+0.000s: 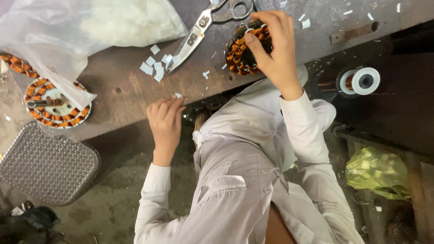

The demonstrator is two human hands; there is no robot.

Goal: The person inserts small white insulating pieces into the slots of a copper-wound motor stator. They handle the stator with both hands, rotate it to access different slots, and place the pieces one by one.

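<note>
The copper-wound stator sits at the top centre of the frame on the dark workbench. The right hand is clamped over its rim, fingers curled. The left hand, at the bench edge, has its fingertips pressed together on one small white paper slip. More cut slips lie beside the scissors, so cutting looks done, while fitting slips into the windings seems to be under way. A second stator waits at the left. A clear plastic bag of white pieces fills the upper left, and a crumpled yellow-green bag lies at the lower right. No label is readable.
</note>
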